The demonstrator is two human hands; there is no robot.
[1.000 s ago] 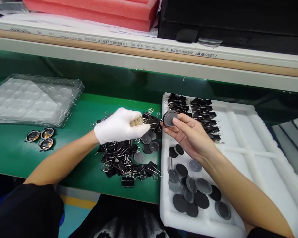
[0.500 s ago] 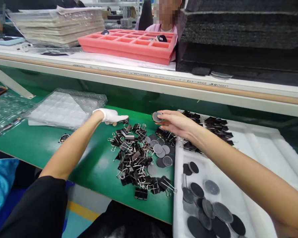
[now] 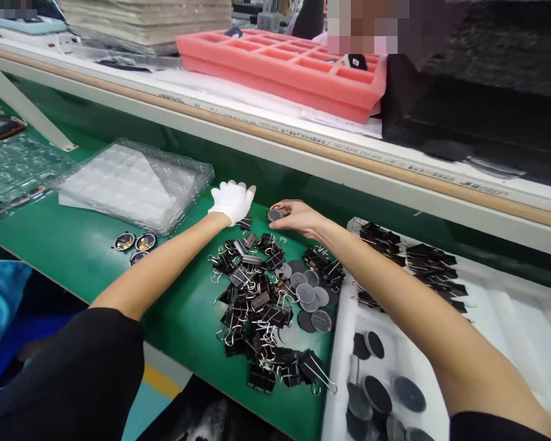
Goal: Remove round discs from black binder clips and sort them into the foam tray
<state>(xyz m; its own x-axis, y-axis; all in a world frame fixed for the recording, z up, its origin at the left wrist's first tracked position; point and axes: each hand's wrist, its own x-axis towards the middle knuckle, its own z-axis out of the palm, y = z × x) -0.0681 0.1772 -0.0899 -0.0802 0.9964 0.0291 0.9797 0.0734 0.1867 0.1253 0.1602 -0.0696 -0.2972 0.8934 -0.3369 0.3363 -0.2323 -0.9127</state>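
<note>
My left hand, in a white glove, is over the far side of the green table with its fingers apart. I see nothing in it. A black binder clip lies close by its wrist. Bare, my right hand pinches a small round disc-shaped piece with a grey face and a dark rim, just right of the glove. Nearer to me spreads a pile of black binder clips with silver handles. Several grey and black discs lie along the pile's right side.
A white foam tray at right holds more discs and rows of binder clips. Clear plastic trays and round parts lie left. Above, a shelf edge crosses behind my hands, bearing a pink foam tray.
My left hand has moved right towards my right hand, its fingers now pointing away from me. My right hand keeps the disc-shaped piece. The camera view has turned and dropped slightly.
</note>
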